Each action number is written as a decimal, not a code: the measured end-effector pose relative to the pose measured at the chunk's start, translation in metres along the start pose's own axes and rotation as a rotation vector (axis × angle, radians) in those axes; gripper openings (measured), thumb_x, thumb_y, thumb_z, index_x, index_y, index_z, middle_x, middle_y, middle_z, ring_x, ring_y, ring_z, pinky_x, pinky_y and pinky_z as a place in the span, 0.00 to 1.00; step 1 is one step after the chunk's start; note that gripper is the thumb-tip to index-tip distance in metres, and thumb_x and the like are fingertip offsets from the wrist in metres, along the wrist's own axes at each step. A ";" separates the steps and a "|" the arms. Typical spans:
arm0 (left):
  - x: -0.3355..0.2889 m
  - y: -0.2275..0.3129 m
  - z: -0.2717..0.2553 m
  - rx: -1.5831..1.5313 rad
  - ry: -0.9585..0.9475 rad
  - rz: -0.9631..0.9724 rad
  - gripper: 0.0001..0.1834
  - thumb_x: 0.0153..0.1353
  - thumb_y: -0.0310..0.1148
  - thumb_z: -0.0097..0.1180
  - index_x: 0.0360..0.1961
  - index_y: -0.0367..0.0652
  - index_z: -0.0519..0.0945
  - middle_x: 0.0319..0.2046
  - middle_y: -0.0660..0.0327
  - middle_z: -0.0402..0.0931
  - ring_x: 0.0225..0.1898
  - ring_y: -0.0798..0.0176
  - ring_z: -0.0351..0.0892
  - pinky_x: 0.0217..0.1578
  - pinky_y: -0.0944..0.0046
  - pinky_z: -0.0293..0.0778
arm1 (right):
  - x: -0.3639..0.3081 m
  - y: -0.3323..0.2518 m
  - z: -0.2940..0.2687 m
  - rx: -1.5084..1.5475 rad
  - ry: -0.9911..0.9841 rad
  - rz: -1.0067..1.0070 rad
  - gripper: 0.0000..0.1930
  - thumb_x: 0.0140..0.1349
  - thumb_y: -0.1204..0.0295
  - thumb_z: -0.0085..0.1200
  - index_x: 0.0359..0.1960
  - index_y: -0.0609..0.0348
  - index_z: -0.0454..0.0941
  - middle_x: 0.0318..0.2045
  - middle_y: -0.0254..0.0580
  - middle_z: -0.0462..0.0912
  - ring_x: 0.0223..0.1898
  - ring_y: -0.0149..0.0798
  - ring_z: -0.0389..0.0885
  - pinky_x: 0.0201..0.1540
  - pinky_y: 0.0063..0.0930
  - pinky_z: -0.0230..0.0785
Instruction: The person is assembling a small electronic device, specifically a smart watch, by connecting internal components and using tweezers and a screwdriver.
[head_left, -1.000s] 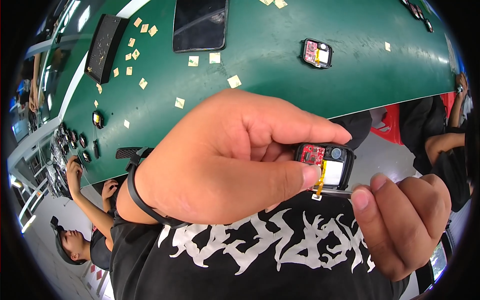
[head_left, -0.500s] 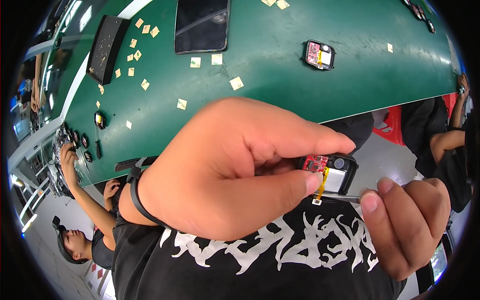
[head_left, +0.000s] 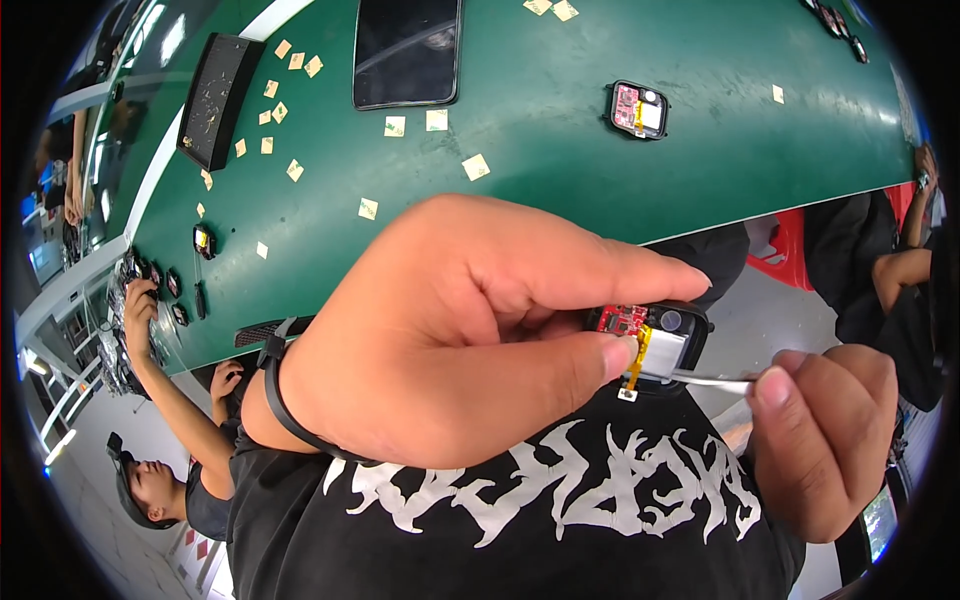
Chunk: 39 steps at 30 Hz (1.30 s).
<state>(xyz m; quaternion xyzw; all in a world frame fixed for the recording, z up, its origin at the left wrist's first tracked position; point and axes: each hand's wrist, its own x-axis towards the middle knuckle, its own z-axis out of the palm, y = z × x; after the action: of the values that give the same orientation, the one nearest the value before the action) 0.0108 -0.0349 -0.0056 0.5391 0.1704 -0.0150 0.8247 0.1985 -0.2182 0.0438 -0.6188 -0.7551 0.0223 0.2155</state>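
Note:
My left hand [head_left: 470, 340] is closed around an open smartwatch case [head_left: 695, 345], pinching it at its left side between thumb and forefinger. Inside the black case are a red circuit board [head_left: 622, 320], a silver battery [head_left: 661, 352] and a round part above it. A yellow flex cable [head_left: 638, 362] runs down past my thumb, its small white end hanging over the case's lower edge. From the right, my right hand [head_left: 825, 440] grips thin metal tweezers [head_left: 718, 382], their tip at the battery's lower edge. My left fingers hide part of the case.
On the green table [head_left: 540, 100] lie a dark tablet [head_left: 407, 55], another open watch case [head_left: 638, 110], scattered pale square stickers [head_left: 475, 167] and a black tray [head_left: 215, 105]. A screwdriver [head_left: 200, 300] lies at left near a co-worker's hand [head_left: 140, 310]. Another person sits at right by a red stool [head_left: 782, 258].
My right hand has shifted slightly right, and the tweezers' tip has moved from the case's lower edge near the cable's end up to the battery's lower edge. My left hand keeps its hold.

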 end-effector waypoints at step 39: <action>-0.010 0.011 0.007 -0.123 0.107 -0.224 0.24 0.63 0.14 0.54 0.62 0.30 0.75 0.34 0.61 0.81 0.27 0.78 0.74 0.26 0.78 0.69 | 0.012 -0.003 -0.009 0.142 -0.084 0.152 0.23 0.40 0.78 0.69 0.43 0.70 0.80 0.28 0.48 0.78 0.24 0.40 0.72 0.25 0.29 0.61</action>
<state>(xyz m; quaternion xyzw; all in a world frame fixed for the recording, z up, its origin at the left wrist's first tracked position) 0.0053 -0.0380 0.0094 0.4653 0.2738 -0.0680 0.8390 0.1970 -0.2097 0.0569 -0.6562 -0.7107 0.1180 0.2246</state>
